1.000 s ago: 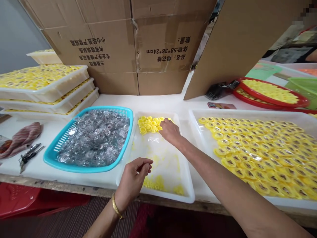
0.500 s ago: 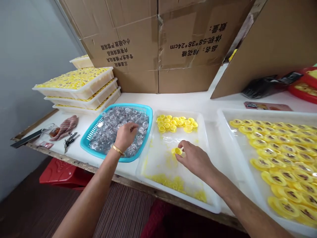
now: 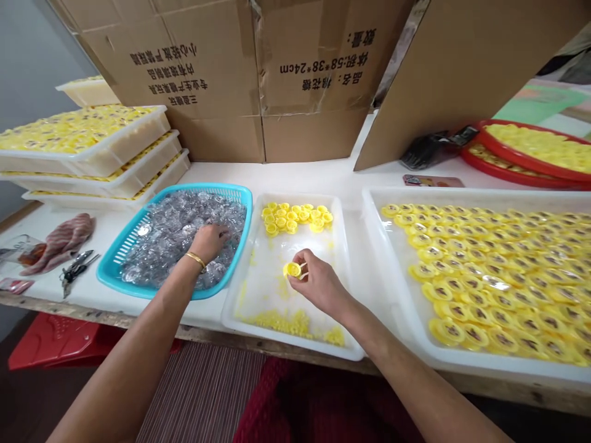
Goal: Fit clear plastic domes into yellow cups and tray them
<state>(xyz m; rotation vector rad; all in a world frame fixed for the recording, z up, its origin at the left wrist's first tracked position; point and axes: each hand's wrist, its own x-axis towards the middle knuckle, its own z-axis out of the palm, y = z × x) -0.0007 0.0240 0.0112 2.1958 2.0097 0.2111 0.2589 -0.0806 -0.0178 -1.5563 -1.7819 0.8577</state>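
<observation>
Above the middle tray [image 3: 318, 320], one yellow cup [image 3: 292, 269], its round hollow facing up. Right hand [image 3: 321, 283] has it pinched at the edge between thumb and fingertips. Judged by eye: very light, thin-walled, fairly stiff, likely to dent or slip if squeezed hard; best held lightly by the rim, hollow left free. Below, bare floor with yellow crumbs [image 3: 295, 323] toward the near edge; loose cups [image 3: 295, 215] huddle at the far end. Just left, a blue basket [image 3: 105, 271] heaped with clear pieces [image 3: 170, 231], shiny and probably slick. Left hand [image 3: 210, 242] is down among them, fingers partly hidden; cannot tell whether it grips one. Right, a large tray [image 3: 397, 240] with rows of filled pieces [image 3: 498, 271]. Obstacles: raised rims between containers, cardboard [image 3: 305, 135] walling off the back. Farther left, keys [image 3: 76, 271], striped cloth [image 3: 67, 237], stacked trays [image 3: 92, 165]; all well apart from the cup.
</observation>
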